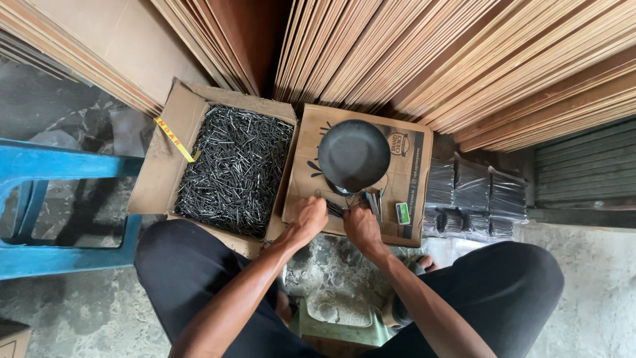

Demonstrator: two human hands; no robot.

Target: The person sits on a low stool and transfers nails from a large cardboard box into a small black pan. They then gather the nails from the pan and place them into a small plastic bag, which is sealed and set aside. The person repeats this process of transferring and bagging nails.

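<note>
Crowding the closed box [404, 199] edge, both hands [309, 217] grip nails [334, 208]

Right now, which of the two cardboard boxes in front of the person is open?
The left box, flaps spread, full of loose dark nails. The right box is shut, with a black bowl on top, where both hands work.

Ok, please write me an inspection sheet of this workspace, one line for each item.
Surface: closed cardboard box on concrete floor.
Job's things: bundle of nails between both hands; open carton of loose nails; black round pan on the box.
Clutter: small green box; black wrapped packs.
Grips: left hand and right hand closed on the nails.
Cables: nothing seen.
Surroundings: leaning plywood sheets; blue stool.
</note>
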